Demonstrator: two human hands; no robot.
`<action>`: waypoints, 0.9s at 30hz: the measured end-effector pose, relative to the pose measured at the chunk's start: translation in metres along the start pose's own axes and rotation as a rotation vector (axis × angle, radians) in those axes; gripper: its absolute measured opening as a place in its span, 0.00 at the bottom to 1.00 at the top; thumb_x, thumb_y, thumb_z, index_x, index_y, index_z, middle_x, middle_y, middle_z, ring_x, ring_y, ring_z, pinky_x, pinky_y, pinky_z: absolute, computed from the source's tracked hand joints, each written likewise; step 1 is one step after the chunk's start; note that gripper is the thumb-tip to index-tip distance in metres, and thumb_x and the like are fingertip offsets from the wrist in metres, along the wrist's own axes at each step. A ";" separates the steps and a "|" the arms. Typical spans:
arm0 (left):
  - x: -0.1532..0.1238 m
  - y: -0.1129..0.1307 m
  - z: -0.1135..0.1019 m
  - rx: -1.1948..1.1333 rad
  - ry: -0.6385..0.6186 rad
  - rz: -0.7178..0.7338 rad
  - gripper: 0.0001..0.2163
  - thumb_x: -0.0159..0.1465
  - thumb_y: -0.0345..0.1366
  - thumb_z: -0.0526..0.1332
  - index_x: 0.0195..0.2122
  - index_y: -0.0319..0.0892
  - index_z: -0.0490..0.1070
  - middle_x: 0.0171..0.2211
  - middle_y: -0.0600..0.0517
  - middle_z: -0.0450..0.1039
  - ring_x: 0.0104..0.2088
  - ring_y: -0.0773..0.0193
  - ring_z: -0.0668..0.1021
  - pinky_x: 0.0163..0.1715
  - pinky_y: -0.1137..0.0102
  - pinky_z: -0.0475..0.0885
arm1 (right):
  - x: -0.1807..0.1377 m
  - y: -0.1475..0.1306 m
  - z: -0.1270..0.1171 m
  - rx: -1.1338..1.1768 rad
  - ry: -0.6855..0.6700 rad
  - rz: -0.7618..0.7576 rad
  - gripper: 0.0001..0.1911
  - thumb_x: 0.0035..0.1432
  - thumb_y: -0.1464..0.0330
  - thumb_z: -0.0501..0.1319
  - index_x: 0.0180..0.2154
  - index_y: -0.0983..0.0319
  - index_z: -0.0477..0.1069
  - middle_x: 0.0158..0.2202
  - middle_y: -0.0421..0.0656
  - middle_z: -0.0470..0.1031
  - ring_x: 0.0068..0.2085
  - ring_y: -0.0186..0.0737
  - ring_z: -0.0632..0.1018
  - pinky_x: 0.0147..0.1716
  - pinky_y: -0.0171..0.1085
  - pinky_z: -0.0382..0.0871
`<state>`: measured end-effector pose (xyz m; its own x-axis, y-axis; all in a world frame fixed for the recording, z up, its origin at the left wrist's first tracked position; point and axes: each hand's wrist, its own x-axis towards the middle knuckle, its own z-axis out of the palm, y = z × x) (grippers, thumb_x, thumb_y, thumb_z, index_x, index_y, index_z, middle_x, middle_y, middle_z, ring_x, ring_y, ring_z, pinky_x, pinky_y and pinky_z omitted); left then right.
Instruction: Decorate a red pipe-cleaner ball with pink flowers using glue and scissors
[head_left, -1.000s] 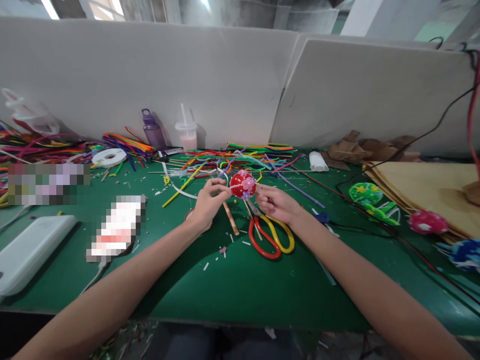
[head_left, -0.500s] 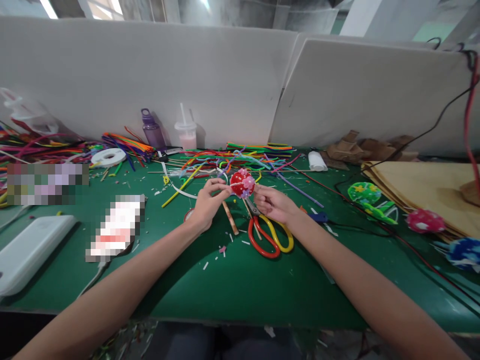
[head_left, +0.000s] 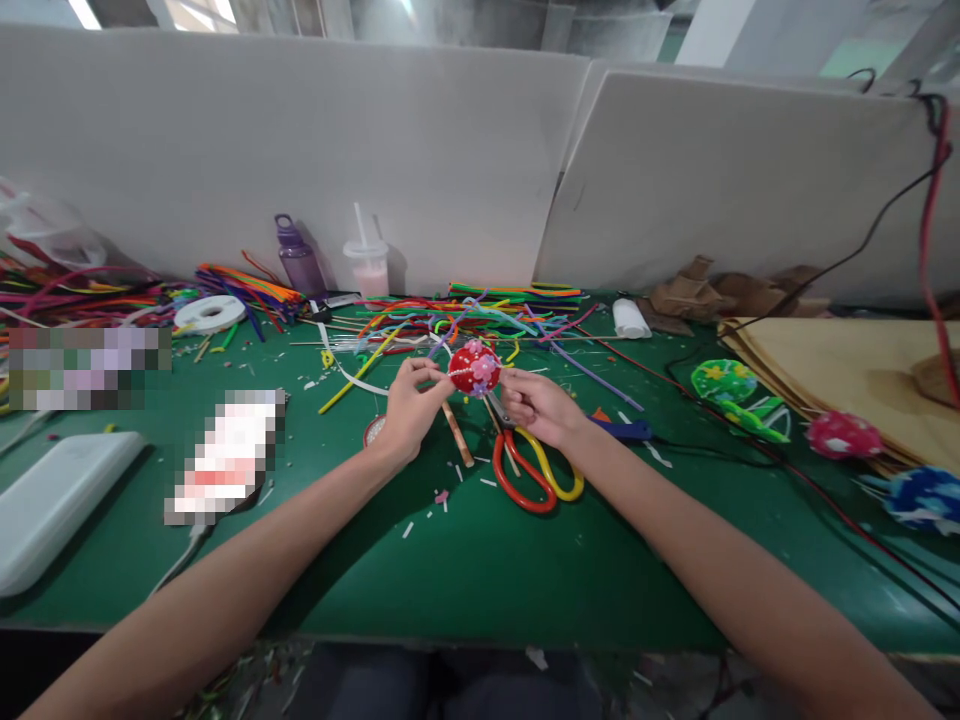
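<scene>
A round red fuzzy ornament (head_left: 466, 378) with pink and purple flowers and a strand of small white beads is raised above the table. My left hand (head_left: 415, 405) pinches its left edge between thumb and fingers. My right hand (head_left: 541, 402) is closed, its fingertips pinching at the ornament's right edge; whether they grip the edge or the bead strand is unclear. Below the right hand lie scissors (head_left: 517, 490) with one red and one yellow handle, blades partly hidden. A brown stick (head_left: 458, 437) rests between the hands. A small dish of white beads (head_left: 374, 430) is partly behind my left wrist.
Colourful pipe cleaners (head_left: 420, 318) spread along the back. Behind them stand a purple bottle (head_left: 300, 262) and a pink drink cup (head_left: 369, 270). At left are a tape roll (head_left: 210, 315) and a white power bank (head_left: 67, 510); at right, a blue-handled tool (head_left: 622, 430) and fuzzy ornaments (head_left: 845, 435).
The ornament has turned slightly in my fingers, its flowers now facing a little differently. Both hands stay pinched at its sides. The whole view has shifted slightly.
</scene>
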<state>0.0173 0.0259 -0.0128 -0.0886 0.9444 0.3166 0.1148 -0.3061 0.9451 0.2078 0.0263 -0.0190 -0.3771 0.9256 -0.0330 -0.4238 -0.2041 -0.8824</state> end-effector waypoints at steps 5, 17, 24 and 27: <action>0.002 0.000 -0.001 0.011 0.005 -0.010 0.04 0.50 0.34 0.64 0.20 0.42 0.73 0.39 0.52 0.65 0.43 0.60 0.71 0.49 0.63 0.65 | 0.001 -0.002 0.000 -0.011 0.007 -0.021 0.16 0.52 0.71 0.65 0.24 0.61 0.57 0.16 0.31 0.59 0.13 0.21 0.54 0.11 0.24 0.47; 0.012 0.006 -0.009 -0.173 -0.092 0.051 0.06 0.55 0.38 0.64 0.27 0.44 0.79 0.42 0.50 0.71 0.50 0.57 0.72 0.51 0.64 0.67 | -0.004 -0.011 0.000 -0.025 0.003 -0.042 0.14 0.49 0.70 0.68 0.26 0.62 0.61 0.17 0.31 0.59 0.15 0.21 0.53 0.12 0.23 0.46; 0.015 0.003 -0.011 -0.244 -0.268 -0.010 0.06 0.53 0.41 0.68 0.27 0.45 0.80 0.45 0.48 0.71 0.52 0.54 0.72 0.53 0.60 0.66 | -0.005 -0.012 -0.002 -0.044 -0.004 -0.019 0.12 0.50 0.69 0.68 0.26 0.63 0.64 0.17 0.31 0.58 0.15 0.21 0.53 0.12 0.24 0.46; 0.014 0.003 -0.012 -0.246 -0.279 0.003 0.06 0.52 0.41 0.68 0.27 0.45 0.80 0.46 0.48 0.70 0.53 0.54 0.70 0.54 0.61 0.65 | -0.005 -0.012 -0.002 -0.060 -0.002 -0.017 0.10 0.51 0.70 0.67 0.27 0.63 0.65 0.17 0.31 0.58 0.15 0.22 0.53 0.13 0.25 0.45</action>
<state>0.0047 0.0368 -0.0043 0.1881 0.9296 0.3169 -0.1297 -0.2964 0.9462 0.2165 0.0244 -0.0093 -0.3722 0.9280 -0.0167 -0.3799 -0.1687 -0.9095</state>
